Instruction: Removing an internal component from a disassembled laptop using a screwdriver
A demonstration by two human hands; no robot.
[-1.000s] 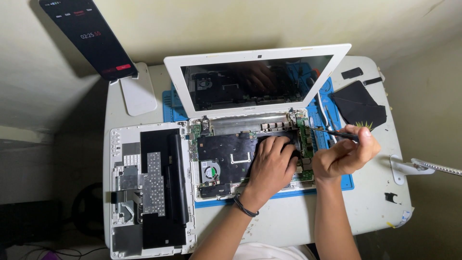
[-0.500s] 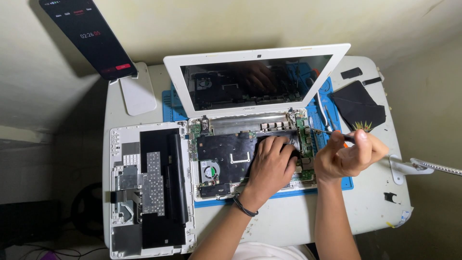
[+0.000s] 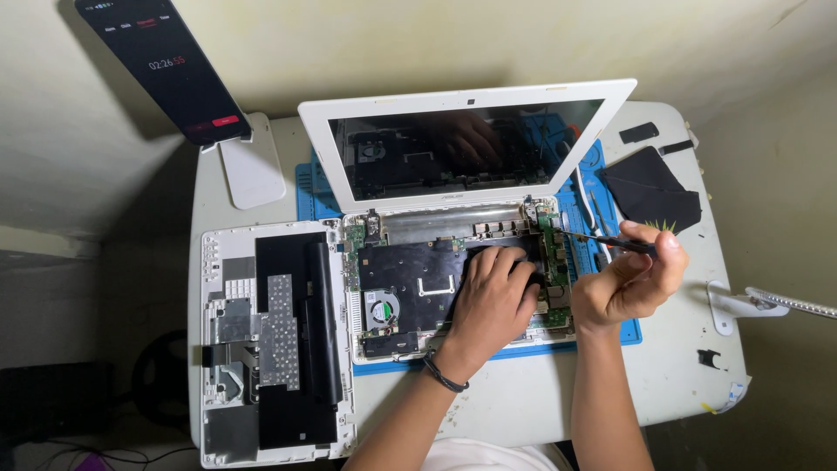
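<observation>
- Left hand (image 3: 491, 296) pressed flat on the exposed inside of the opened laptop base (image 3: 410, 288), fingers (image 3: 501, 266) spread slightly apart and pointing away from the body, gripping nothing.
- Under those fingers: the dark shielding sheet and the right part of the green circuit board (image 3: 554, 262); round cooling fan (image 3: 382, 310) well to the left of the palm.
- Dark band (image 3: 445, 375) around the left wrist, just below the palm.
- Right hand (image 3: 629, 281) raised just right of the base, fingers curled together and clamped on a thin dark-handled tool (image 3: 610, 239).
- Tool pinched between thumb and fingertips at its handle end, slim shaft running left from the fingers, its tip at the board's upper right corner, near the right screen hinge; contact with the board too fine to tell.
- White-framed screen (image 3: 471, 144) standing open beyond both hands' fingertips.
- Blue work mat (image 3: 610, 336) under the base, showing below and beside the right hand.
- Removed white bottom cover (image 3: 270, 340) lying inside-up, well apart to the left of the left hand.
- Black pouch (image 3: 649, 196) just beyond the right fingertips, on the white table (image 3: 540, 401).
- Phone (image 3: 166, 65) on a white stand (image 3: 253, 166), far up and left of both hands.
</observation>
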